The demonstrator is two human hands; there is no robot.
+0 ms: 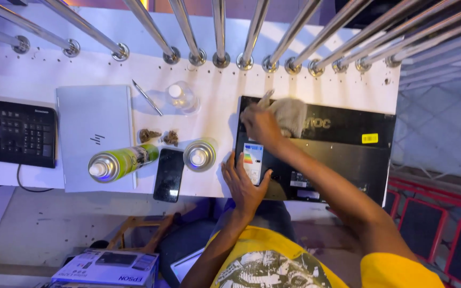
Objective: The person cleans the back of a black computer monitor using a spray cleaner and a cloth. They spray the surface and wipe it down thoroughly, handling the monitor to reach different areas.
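**Wiping down the back of a monitor at a white bench**

Over on the far left lies a black computer keyboard (14, 133), with a closed silver laptop (96, 136) beside it, both pushed well away from the work. A thin metal pen-like tool (146, 97) and a small clear plastic bottle with a white cap (181, 97) rest higher up on the white speckled tabletop (209, 90). Nearer the front edge, a green-and-silver spray can (119, 162) lies on its side across the laptop's corner, two brownish crumpled scraps (160, 136) sit just above a black smartphone lying flat (169, 174), and a second spray can (199, 154) stands upright, close enough to the person's reach to be grabbed easily.

Then comes the left hand (245, 181), spread flat with open fingers and pressing on the near left corner of the black flat-panel monitor lying face down (342, 149), seemingly to keep it from sliding. It holds nothing. The right hand (261, 124) is closed around a grey-beige cleaning cloth (290, 114), bunched up and pressed on the monitor's upper left area; one finger sticks out past the cloth. The monitor lies across the right end of the bench, touching both hands, its back panel up so the whole surface is exposed. Shiny metal railing bars (220, 32) run along the far side.
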